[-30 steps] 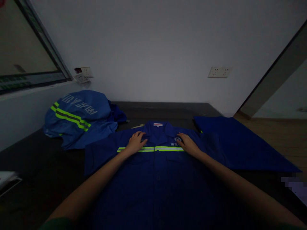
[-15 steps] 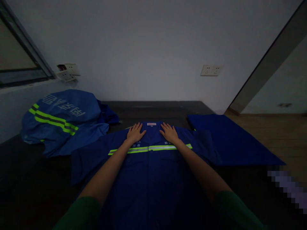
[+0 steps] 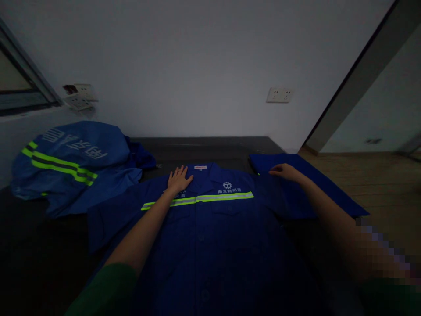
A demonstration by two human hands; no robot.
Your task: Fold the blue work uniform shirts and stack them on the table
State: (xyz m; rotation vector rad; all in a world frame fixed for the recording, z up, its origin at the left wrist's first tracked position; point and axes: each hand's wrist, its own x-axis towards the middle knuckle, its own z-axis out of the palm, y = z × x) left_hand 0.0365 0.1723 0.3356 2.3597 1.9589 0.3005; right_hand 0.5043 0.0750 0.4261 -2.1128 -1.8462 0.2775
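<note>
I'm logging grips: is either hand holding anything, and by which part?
The left hand lies flat on the blue work shirt, gripping nothing. The right hand is curled near the shirt's sleeve; whether it grips that cannot be told.

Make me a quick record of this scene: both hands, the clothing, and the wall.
Left hand: spread on the dark blue shirt, beside its collar
Right hand: curled at the shirt's sleeve; grip unclear
Shirt: laid front up, reflective stripe across the chest
Left of shirt: crumpled lighter blue garment
Right of shirt: blue cloth, lying flat
Wall: power sockets
</note>
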